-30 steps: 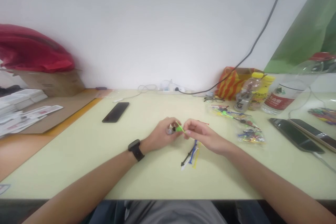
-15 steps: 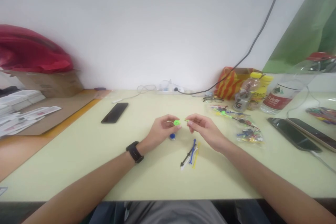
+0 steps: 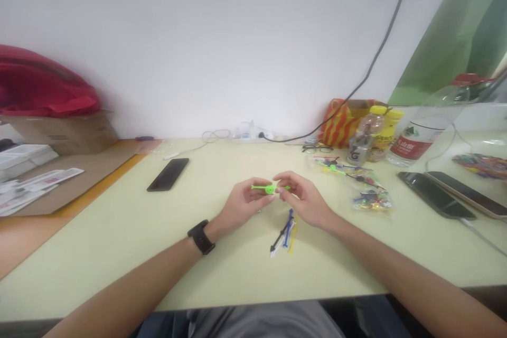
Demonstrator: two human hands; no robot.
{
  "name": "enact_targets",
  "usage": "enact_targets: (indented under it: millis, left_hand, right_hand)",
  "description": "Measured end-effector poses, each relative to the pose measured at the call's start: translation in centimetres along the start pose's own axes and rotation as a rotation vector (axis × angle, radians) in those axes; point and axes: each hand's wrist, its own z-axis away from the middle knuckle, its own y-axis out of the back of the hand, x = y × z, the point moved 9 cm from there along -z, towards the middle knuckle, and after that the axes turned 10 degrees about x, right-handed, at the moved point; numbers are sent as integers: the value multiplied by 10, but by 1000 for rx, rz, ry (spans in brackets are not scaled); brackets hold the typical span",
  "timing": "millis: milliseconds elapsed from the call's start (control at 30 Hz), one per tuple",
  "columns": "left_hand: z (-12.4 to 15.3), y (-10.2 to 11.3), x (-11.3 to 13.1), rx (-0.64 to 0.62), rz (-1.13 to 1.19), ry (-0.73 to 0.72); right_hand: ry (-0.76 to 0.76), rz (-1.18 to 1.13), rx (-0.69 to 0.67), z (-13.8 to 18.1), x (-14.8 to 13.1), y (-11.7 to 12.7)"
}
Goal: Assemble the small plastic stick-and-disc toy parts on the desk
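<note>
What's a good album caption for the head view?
Left hand and right hand hold a green piece over the table, colorful arrows lying nearby.

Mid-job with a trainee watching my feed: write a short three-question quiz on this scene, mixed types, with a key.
1. Multiple choice: what colour is the small piece held between the left hand and the right hand?
A) red
B) green
C) white

2. True or false: the black watch is on the left wrist.

3. Fill in the blank: the loose sticks lying on the table near the hands are black, blue, white and ____.

Key: 1 B; 2 true; 3 yellow.
</note>
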Motion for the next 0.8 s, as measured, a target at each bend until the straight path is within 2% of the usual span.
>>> enact_targets:
  millis: [233,400,600,800]
  left_hand:
    - [-1,2,-2,12,-28,-8]
    - [-1,5,-2,28,-61,-14]
    - [0,6,6,19,-166,-131]
    - [5,1,13,-45,-232,-223]
  right_hand:
    - [29,89,-11,-1,2,2]
    - [85,99,-43,1,-6,-2]
    - [192,245,-58,5,-13,-6]
    - [293,328,-81,9,-17,-10]
